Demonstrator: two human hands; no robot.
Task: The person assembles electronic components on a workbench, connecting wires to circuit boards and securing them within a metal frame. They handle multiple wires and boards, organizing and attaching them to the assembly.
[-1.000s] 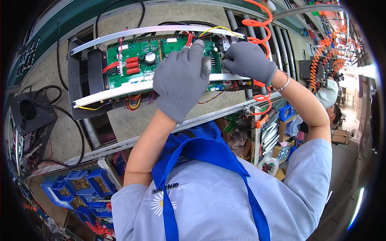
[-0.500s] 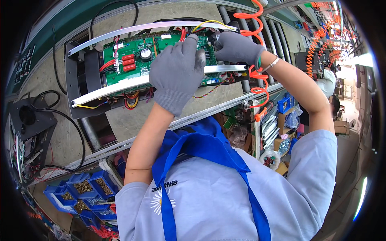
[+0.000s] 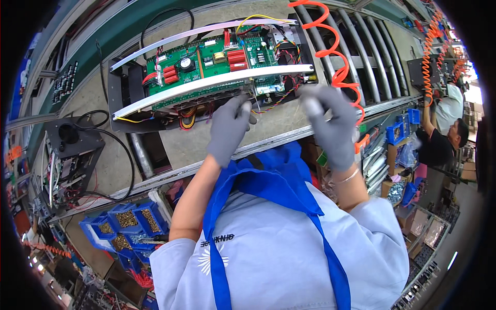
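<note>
A metal chassis [image 3: 135,93] holds green circuit boards [image 3: 206,70] with red components, coloured wires and two long silver rails. Just below the front rail [image 3: 206,82], my left hand [image 3: 228,126], in a grey glove, has its fingers drawn together beside the chassis's near side. Whatever lies between those fingertips is too small to make out. A twisted coloured wire [image 3: 276,107] hangs out near them. My right hand [image 3: 333,124], also gloved in grey, is raised off the chassis's near right corner, apart from it. Motion blurs its fingers.
An orange coiled air hose [image 3: 338,77] hangs right of the chassis, before metal rollers [image 3: 364,57]. Blue bins [image 3: 126,219] of small brass-coloured parts sit low left. A black box with cables [image 3: 72,134] stands at left. Another person [image 3: 442,137] is at far right.
Both hands have come off the boards toward me. The left is now below the front rail, and the right has dropped from the chassis's right end. The whole view has shifted.
</note>
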